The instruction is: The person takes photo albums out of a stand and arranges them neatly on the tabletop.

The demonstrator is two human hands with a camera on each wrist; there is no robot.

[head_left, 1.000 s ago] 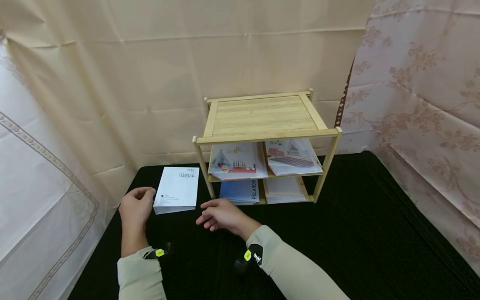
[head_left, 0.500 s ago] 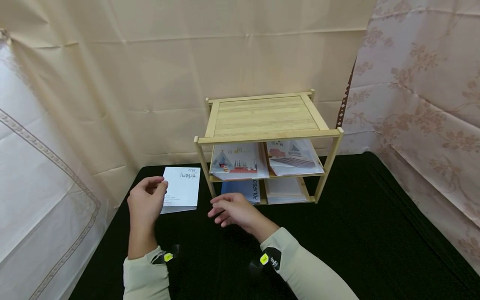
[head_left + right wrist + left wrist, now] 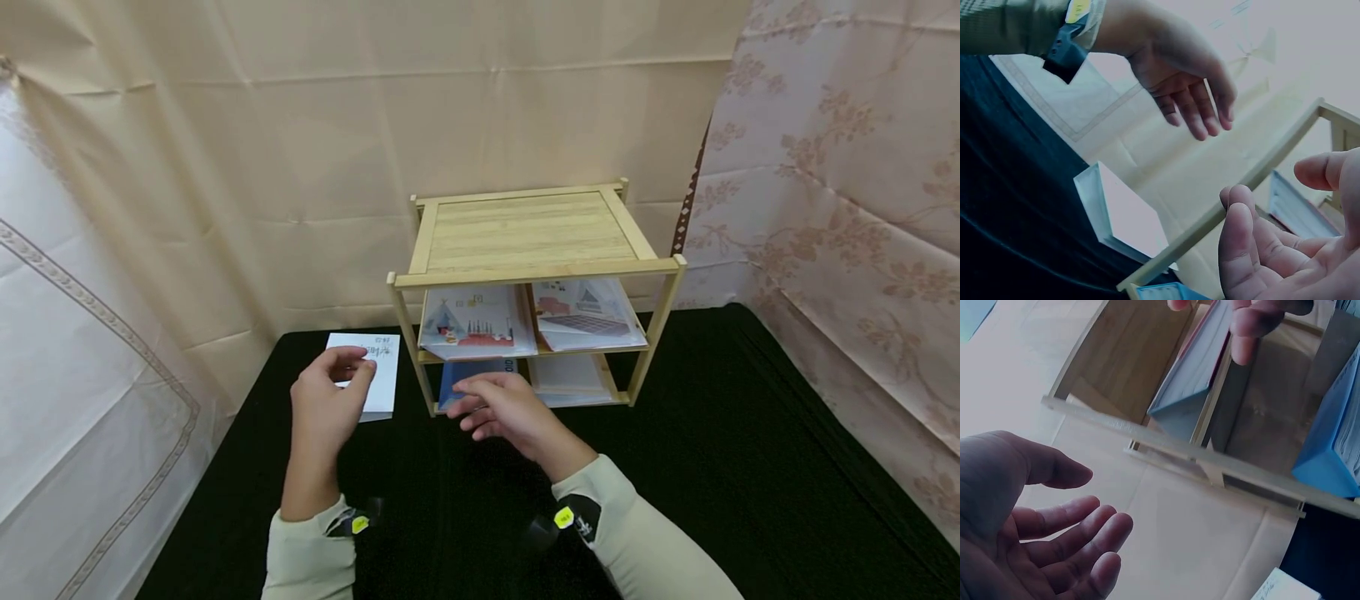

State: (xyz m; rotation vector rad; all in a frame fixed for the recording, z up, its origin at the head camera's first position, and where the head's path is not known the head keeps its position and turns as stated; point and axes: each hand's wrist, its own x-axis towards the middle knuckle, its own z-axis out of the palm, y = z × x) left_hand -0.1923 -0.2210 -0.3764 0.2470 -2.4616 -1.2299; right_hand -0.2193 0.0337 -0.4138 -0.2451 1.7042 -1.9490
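Note:
My left hand (image 3: 327, 417) hovers over the lower left part of a white book (image 3: 386, 383), which lies on the dark cloth left of a small wooden shelf (image 3: 532, 229). Nothing is in this hand; the left wrist view shows its fingers (image 3: 1110, 534) loosely bent and apart from the thumb. In front of the shelf's lower level is my right hand (image 3: 517, 421), also holding nothing, fingers relaxed. It partly hides a blue book (image 3: 476, 368) in the lower left compartment. The right wrist view shows the white book (image 3: 1129, 212) as thick, with both hands apart from it.
Illustrated books fill the upper level, one on the left (image 3: 480, 321) and one on the right (image 3: 588, 317). A pale stack (image 3: 570, 379) sits in the lower right compartment. A beige curtain (image 3: 322, 167) hangs close behind the shelf; a floral cloth (image 3: 847, 208) hangs right.
Both hands have moved to the right. The left hand has come from beside the white book to over it, and the right hand now covers part of the blue book. Book and shelf stay put.

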